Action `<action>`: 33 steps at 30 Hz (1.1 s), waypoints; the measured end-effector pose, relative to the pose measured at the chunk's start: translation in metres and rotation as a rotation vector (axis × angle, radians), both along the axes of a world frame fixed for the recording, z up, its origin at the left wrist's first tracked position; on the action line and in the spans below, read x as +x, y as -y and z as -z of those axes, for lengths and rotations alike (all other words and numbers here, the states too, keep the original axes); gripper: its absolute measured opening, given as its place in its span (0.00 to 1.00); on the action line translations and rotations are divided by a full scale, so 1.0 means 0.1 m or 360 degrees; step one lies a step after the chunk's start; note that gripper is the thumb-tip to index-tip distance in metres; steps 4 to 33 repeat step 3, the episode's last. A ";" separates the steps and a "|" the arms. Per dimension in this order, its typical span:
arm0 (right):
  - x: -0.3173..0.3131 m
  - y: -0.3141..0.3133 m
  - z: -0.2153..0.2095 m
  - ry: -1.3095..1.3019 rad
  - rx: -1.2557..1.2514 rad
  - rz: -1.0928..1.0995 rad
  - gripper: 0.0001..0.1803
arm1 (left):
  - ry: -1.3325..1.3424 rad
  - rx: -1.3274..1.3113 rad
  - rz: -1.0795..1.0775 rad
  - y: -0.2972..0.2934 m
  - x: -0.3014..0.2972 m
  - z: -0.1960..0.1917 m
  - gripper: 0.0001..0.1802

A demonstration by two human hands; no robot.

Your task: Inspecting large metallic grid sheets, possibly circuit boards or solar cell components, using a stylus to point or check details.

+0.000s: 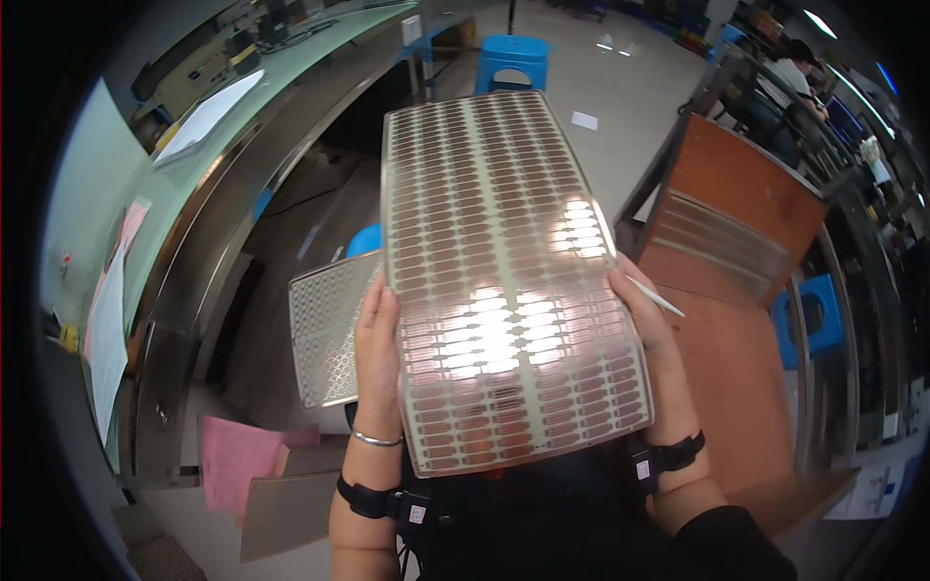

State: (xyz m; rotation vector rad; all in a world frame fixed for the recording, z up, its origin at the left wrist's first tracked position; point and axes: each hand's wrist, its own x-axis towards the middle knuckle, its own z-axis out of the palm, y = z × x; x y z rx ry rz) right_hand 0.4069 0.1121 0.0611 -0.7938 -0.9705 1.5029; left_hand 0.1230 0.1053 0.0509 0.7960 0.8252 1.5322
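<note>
A large, thin circuit board panel is held up in front of me, tilted, with rows of small copper-coloured shapes and bright glare on its lower half. My left hand grips its left edge, the fingertips showing at the side. At the right edge, my right hand holds the panel too. A slim white pointed tool, like a pen or tweezers, sticks out from that hand. Behind my left hand is a second panel with a dotted pattern; the big panel covers part of it.
On the left runs a workbench with papers and equipment. A pink sheet and cardboard are low on the left. To the right stands a brown board rack. Blue stools stand around; a person sits farther off.
</note>
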 end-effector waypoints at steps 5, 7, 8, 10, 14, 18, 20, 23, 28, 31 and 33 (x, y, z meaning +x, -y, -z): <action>0.03 0.00 0.01 -0.0027 -0.0017 -0.0053 0.24 | -0.0018 -0.0009 0.0022 -0.04 -0.02 0.04 0.22; 0.03 0.00 0.01 -0.0027 -0.0017 -0.0053 0.24 | -0.0018 -0.0009 0.0022 -0.04 -0.02 0.04 0.22; 0.03 0.00 0.01 -0.0027 -0.0017 -0.0053 0.24 | -0.0018 -0.0009 0.0022 -0.04 -0.02 0.04 0.22; 0.03 0.00 0.01 -0.0027 -0.0017 -0.0053 0.24 | -0.0018 -0.0009 0.0022 -0.04 -0.02 0.04 0.22; 0.03 0.00 0.01 -0.0027 -0.0017 -0.0053 0.24 | -0.0018 -0.0009 0.0022 -0.04 -0.02 0.04 0.22; 0.03 0.00 0.01 -0.0027 -0.0017 -0.0053 0.24 | -0.0018 -0.0009 0.0022 -0.04 -0.02 0.04 0.22; 0.03 0.00 0.01 -0.0027 -0.0017 -0.0053 0.24 | -0.0018 -0.0009 0.0022 -0.04 -0.02 0.04 0.22; 0.03 0.00 0.01 -0.0027 -0.0017 -0.0053 0.24 | -0.0018 -0.0009 0.0022 -0.04 -0.02 0.04 0.22; 0.03 0.00 0.01 -0.0027 -0.0017 -0.0053 0.24 | -0.0018 -0.0009 0.0022 -0.04 -0.02 0.04 0.22; 0.03 0.00 0.01 -0.0027 -0.0017 -0.0053 0.24 | -0.0018 -0.0009 0.0022 -0.04 -0.02 0.04 0.22; 0.03 0.00 0.01 -0.0027 -0.0017 -0.0053 0.24 | -0.0018 -0.0009 0.0022 -0.04 -0.02 0.04 0.22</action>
